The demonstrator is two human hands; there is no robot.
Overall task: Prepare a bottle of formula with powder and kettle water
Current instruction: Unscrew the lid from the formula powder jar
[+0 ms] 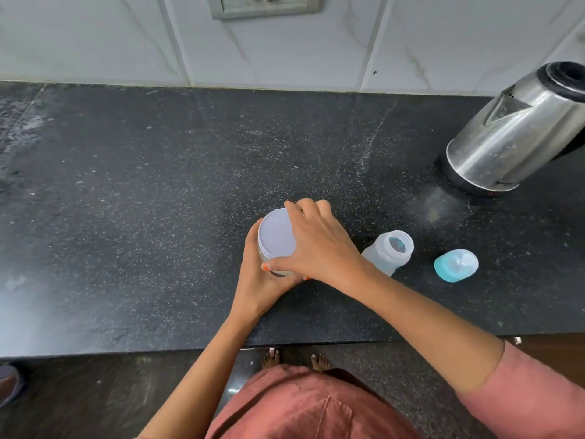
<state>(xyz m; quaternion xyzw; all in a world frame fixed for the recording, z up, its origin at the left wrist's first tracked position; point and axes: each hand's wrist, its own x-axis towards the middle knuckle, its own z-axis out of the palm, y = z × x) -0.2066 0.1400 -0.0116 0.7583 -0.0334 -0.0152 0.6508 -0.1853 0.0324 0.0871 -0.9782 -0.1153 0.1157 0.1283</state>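
Left hand (258,280) steadies powder jar (269,258), right hand (316,245) grips its lid (276,234); open bottle (391,250) beside: powder and kettle (519,134) water remain

From my feed I see a black speckled stone countertop (133,217) running across the frame, dusted with pale flecks and smudged greyish at its far left. Behind it stands a white marbled tile backsplash (95,36) with thin grey veins. A metal-framed wall socket plate (264,4) sits at the top edge, partly cut off. Below the counter edge lies a dark speckled floor (95,397).
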